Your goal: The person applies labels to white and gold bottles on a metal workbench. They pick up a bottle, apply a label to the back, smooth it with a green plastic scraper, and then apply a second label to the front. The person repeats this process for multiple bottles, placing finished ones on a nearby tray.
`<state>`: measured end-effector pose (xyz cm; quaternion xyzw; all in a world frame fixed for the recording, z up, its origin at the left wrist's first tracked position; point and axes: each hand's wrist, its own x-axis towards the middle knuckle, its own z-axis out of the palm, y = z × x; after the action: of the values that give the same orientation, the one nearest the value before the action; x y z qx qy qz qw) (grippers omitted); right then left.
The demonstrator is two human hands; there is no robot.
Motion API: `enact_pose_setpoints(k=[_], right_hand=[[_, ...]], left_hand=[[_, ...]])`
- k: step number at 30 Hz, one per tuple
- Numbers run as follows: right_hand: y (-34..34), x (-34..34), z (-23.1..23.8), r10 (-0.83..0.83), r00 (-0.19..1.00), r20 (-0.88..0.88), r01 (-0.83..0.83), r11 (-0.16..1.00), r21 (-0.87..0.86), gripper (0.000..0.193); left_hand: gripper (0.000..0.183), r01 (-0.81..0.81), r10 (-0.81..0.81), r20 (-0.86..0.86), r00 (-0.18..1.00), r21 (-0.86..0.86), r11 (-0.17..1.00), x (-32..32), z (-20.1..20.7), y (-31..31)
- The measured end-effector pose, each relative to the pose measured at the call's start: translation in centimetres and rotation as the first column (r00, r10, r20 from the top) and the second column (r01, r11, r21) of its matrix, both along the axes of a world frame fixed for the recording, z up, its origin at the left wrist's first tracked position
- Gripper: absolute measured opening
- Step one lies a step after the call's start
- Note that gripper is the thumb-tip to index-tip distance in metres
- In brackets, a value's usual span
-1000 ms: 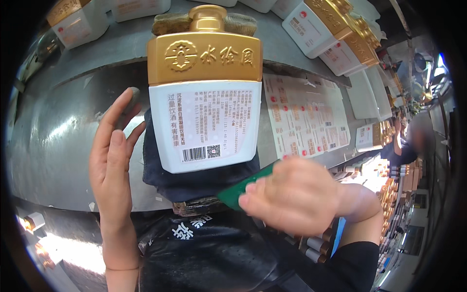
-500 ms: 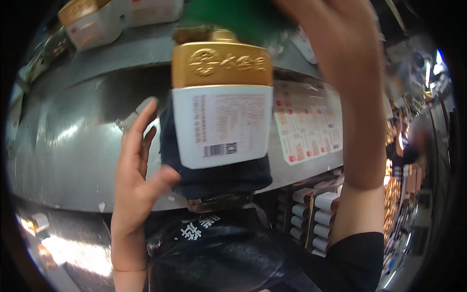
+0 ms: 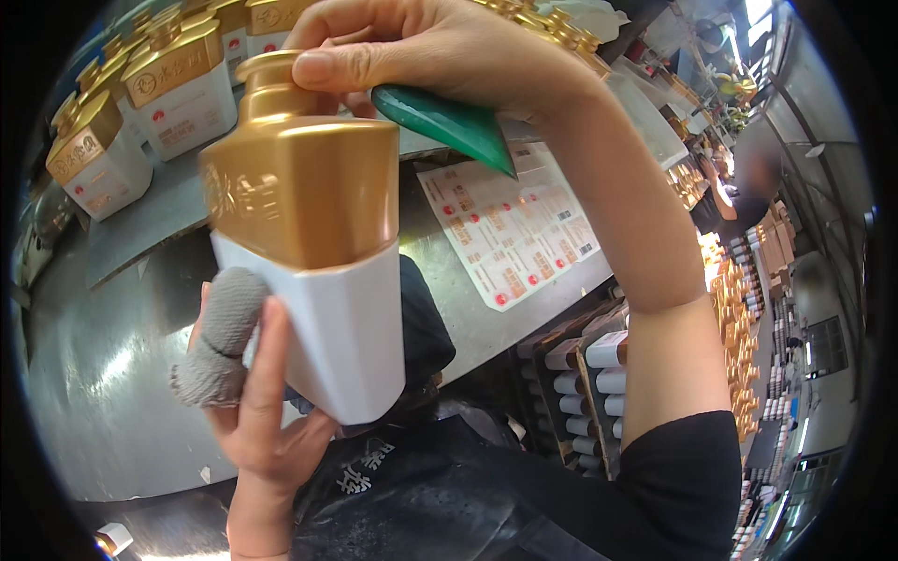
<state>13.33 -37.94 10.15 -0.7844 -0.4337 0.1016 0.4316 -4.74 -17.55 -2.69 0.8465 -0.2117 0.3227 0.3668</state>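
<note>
A gold-and-white bottle (image 3: 346,327) is tilted in front of me, one corner edge of its body facing me. At its gold neck, my right hand (image 3: 426,51) grips with thumb and fingers. A green flat scraper (image 3: 454,126) is tucked in that same hand, its pointed end sticking out beneath the palm. My left hand (image 3: 271,421) is closed against the lower white body, fingers along the left side and thumb near the base. A grey fabric sleeve (image 3: 229,323) covers one left finger. The bottle hides part of the left hand.
A sheet of printed labels (image 3: 514,234) lies on the metal table (image 3: 103,374) to the right. Several similar bottles (image 3: 182,103) stand on a raised ledge at the far left. Stacked white pieces (image 3: 585,402) fill a rack below the table. Another person (image 3: 748,182) is at the far right.
The bottle has turned from its printed back face to a corner edge. My right hand has come left onto its neck with the scraper, and my left hand has closed on its body.
</note>
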Motion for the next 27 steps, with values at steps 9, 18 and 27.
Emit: enact_pose_setpoints(k=[9, 18, 27], right_hand=[[-9.3, -2.5, -4.9, -0.327, 0.945, -0.026, 0.321, 0.938, -0.131, 0.028], [-17.3, 2.4, -18.6, -0.235, 0.755, 0.612, 0.631, 0.514, -0.581, 0.027], [-18.3, 5.6, -22.0, -0.443, 0.801, 0.403, 0.599, 0.604, -0.526, 0.04]], left_hand=[[0.089, -0.067, 0.089, -0.048, 0.995, 0.341, 0.938, 2.5, -0.1, -3.3], [0.05, -0.282, 0.278, -0.256, 0.926, 0.023, 0.959, 0.1, -2.0, 1.3], [0.037, -0.457, 0.427, -0.29, 0.856, -0.038, 0.889, 0.5, -2.4, 1.4]])
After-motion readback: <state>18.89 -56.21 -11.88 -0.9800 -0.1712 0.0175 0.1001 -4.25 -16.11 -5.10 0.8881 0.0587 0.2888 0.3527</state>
